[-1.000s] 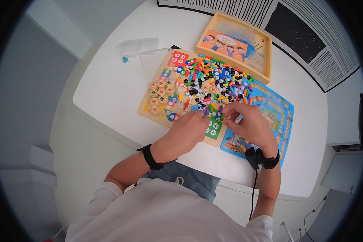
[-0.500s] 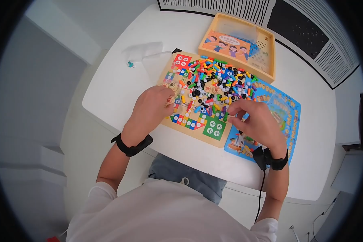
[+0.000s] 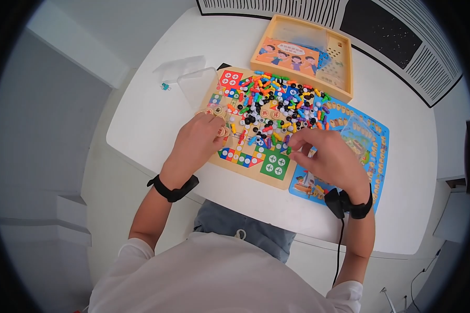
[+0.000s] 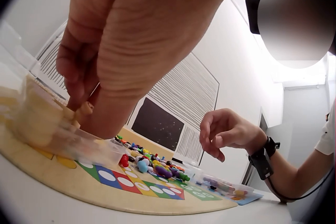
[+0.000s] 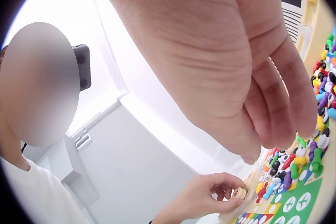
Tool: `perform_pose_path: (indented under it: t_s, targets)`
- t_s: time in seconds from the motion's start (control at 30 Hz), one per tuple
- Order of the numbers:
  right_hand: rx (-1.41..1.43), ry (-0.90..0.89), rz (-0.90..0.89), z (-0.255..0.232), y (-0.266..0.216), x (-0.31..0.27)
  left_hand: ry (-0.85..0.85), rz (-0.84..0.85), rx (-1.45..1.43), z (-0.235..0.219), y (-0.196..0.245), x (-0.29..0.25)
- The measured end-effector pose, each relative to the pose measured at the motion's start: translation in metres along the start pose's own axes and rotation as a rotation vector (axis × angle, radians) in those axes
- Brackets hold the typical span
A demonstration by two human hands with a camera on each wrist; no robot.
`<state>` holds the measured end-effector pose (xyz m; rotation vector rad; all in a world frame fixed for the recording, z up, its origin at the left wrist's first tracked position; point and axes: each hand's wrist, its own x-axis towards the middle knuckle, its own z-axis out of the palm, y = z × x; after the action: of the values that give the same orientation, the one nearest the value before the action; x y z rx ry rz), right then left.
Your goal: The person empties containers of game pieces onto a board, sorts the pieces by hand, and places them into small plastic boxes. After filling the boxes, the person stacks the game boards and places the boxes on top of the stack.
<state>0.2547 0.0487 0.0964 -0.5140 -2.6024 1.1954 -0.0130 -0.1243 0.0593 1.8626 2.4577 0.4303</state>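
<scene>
My left hand (image 3: pixel 193 146) is at the left side of the colourful game board (image 3: pixel 256 180), over a clear plastic box (image 4: pixel 100 148) of round wooden Chinese chess pieces (image 3: pixel 218 110). Its fingers point down into the box and pinch a chess piece (image 5: pixel 240 193) between thumb and fingertips. Above the right part of the board, my right hand (image 3: pixel 331 159) hovers with fingers loosely bent and nothing between them. Just beyond its fingertips, small coloured pegs (image 3: pixel 273 140) and black and white pawns are heaped on the board.
A wooden box (image 3: pixel 348 86) with an orange booklet (image 3: pixel 290 55) stands at the back. Under the right hand lies a blue printed board (image 3: pixel 379 138). Clear plastic containers (image 3: pixel 193 86) and a teal clip (image 3: pixel 165 86) are at the back left of the white table (image 3: pixel 141 115).
My left hand has moved left from the board's front middle to the chess pieces and now holds one. The right hand stays nearly in place.
</scene>
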Motion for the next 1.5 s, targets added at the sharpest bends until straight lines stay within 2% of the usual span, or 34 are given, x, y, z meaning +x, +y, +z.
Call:
perform_pose_path:
  t_s: [0.2,0.77,0.93,1.0,1.03,1.1,1.17,1.23,1.3,1.33,1.4,1.5]
  targets:
    - [-0.008,-0.016,0.015,0.002,-0.001,0.001,0.071,0.054,-0.033,0.001,-0.004,-0.003]
    - [-0.044,-0.033,0.004,0.004,0.004,0.0,0.103,0.093,0.043,0.005,-0.004,0.002]
    - [-0.048,-0.041,0.004,0.003,0.006,0.0,0.116,0.1,0.005,-0.008,0.008,0.002]
    - [-0.061,-0.054,0.01,0.004,0.007,0.001,0.228,0.194,-0.101,-0.016,0.02,0.007]
    - [-0.109,-0.089,0.049,0.004,0.006,0.0,0.231,0.194,-0.101,-0.016,0.023,0.012]
    - [-0.162,-0.121,0.087,0.005,0.005,-0.001,0.196,0.281,-0.119,-0.014,0.031,0.032]
    - [-0.262,-0.213,0.112,0.008,0.007,-0.004,0.137,0.291,-0.081,-0.008,0.041,0.055]
    - [-0.266,-0.226,0.096,0.012,0.007,-0.005,0.078,0.301,-0.04,-0.001,0.048,0.076]
    - [-0.27,-0.234,0.079,0.012,0.005,-0.007,-0.148,0.304,0.083,0.009,0.051,0.094]
    - [-0.27,-0.233,0.081,0.012,0.003,-0.008,-0.144,0.309,0.086,0.01,0.053,0.1]
    - [-0.266,-0.227,0.087,0.012,0.002,-0.01,-0.274,0.308,0.159,0.015,0.057,0.109]
    - [-0.301,-0.234,0.102,0.013,0.0,-0.011,-0.202,0.371,0.156,0.025,0.057,0.112]
